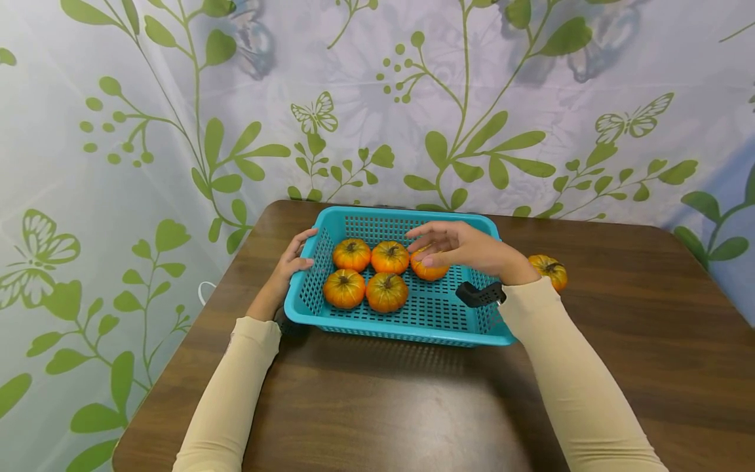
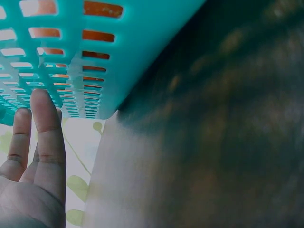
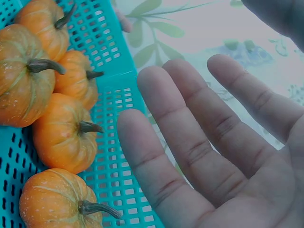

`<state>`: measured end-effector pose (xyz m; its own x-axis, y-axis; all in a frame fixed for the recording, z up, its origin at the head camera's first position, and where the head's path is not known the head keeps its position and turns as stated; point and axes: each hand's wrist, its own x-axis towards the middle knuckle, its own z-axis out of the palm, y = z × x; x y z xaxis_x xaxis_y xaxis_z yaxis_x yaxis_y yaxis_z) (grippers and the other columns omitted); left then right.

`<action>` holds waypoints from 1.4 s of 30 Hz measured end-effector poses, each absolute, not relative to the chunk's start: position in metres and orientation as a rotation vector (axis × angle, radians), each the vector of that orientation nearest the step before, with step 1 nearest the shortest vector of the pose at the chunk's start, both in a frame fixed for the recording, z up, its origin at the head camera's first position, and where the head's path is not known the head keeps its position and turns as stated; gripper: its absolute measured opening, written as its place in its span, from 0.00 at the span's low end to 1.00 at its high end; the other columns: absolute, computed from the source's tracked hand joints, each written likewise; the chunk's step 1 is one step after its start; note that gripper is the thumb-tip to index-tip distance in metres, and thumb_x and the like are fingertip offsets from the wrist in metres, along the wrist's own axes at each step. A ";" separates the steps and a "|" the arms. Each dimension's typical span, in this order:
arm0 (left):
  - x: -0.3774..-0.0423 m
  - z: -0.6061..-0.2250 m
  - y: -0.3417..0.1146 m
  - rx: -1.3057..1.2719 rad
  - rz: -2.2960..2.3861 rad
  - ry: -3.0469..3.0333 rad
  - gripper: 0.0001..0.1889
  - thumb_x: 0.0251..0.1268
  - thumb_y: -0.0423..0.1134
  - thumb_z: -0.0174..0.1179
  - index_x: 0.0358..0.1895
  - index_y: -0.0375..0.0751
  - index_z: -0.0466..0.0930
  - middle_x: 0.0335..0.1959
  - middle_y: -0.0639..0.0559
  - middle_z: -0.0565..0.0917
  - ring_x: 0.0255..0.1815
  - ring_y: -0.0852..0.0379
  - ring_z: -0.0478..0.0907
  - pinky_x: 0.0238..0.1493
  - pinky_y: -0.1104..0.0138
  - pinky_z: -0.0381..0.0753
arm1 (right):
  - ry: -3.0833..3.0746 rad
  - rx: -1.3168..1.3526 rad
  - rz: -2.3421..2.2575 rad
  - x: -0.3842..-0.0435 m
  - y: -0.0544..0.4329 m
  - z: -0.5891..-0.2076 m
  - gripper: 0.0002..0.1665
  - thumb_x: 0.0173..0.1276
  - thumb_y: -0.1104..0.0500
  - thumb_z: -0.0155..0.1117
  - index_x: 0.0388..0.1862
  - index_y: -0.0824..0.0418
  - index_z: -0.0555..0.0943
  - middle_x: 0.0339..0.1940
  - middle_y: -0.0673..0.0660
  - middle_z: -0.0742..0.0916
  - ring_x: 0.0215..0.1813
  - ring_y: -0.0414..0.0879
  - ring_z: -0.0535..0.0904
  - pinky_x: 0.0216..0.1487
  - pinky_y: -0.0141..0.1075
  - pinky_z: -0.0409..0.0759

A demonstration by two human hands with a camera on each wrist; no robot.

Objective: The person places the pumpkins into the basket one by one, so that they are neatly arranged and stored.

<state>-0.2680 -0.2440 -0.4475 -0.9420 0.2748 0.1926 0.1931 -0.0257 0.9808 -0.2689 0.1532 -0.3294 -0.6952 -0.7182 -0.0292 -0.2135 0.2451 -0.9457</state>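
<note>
A turquoise plastic basket [image 1: 401,333] with slotted walls sits on the table. Several small orange pumpkins [image 1: 387,292] with dark stems lie in its left and middle part. My left hand [image 1: 286,265] touches the basket's left end, thumb near the rim; in the left wrist view its fingers [image 2: 49,137] extend straight beside the outer wall. My right hand [image 1: 463,248] hovers over the basket with loosely spread fingers, partly covering one pumpkin [image 1: 429,270]. The right wrist view shows nothing in that hand's fingers [image 3: 164,109].
Another small pumpkin [image 1: 550,271] stands on the brown wooden table [image 1: 377,406], to the right of the basket and close behind my right wrist. A black wrist mount [image 1: 476,295] juts from under the right sleeve over the basket. Behind the table hangs a leaf-patterned cloth [image 1: 354,85].
</note>
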 end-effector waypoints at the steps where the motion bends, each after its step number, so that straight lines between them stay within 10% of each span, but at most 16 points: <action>1: -0.268 -0.447 -0.244 0.515 2.144 2.155 0.39 0.69 0.37 0.48 0.84 0.34 0.53 0.77 0.27 0.62 0.61 0.48 0.72 0.55 0.66 0.81 | 2.052 -0.847 -1.474 -0.269 0.155 -0.330 0.33 0.77 0.68 0.65 0.79 0.71 0.71 0.68 0.68 0.84 0.69 0.70 0.79 0.64 0.50 0.82; 11: -0.269 -0.446 -0.244 0.518 2.129 2.174 0.39 0.69 0.37 0.47 0.85 0.35 0.53 0.79 0.27 0.61 0.64 0.45 0.71 0.56 0.66 0.80 | 1.879 -0.830 -1.745 -0.267 0.184 -0.332 0.26 0.80 0.70 0.59 0.71 0.52 0.80 0.64 0.60 0.86 0.65 0.53 0.85 0.66 0.42 0.82; 42: -0.268 -0.449 -0.244 0.510 2.153 2.144 0.38 0.69 0.37 0.48 0.84 0.40 0.57 0.78 0.28 0.61 0.64 0.44 0.70 0.57 0.65 0.81 | 1.620 -0.762 -2.269 -0.244 0.268 -0.364 0.24 0.84 0.75 0.45 0.69 0.66 0.81 0.59 0.58 0.88 0.59 0.48 0.87 0.64 0.38 0.83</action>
